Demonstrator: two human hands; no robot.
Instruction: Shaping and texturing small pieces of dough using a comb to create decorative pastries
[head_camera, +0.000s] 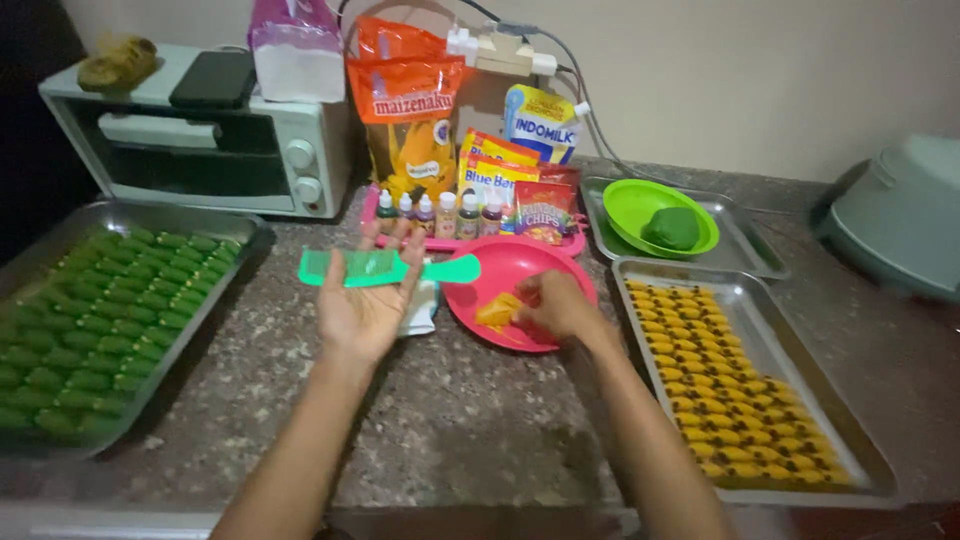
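Two metal trays flank the frame: the left tray (235, 232) is packed with green pieces, the right tray (800, 375) with yellow ones. At centre, the left hand (365, 305) lies open, palm up, a green comb (385, 268) resting across its fingers. The right hand (555, 305) seems to pinch orange dough (497, 312) in the pink plate (515, 258). Upper right, a green bowl (630, 205) holds a green dough ball (671, 228).

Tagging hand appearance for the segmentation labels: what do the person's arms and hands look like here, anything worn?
Both forearms are bare, with no sleeves in view. Left hand and right hand wear no gloves, and no watch, bracelet or ring shows. Fingers are bare too. Dim light hides finer detail.
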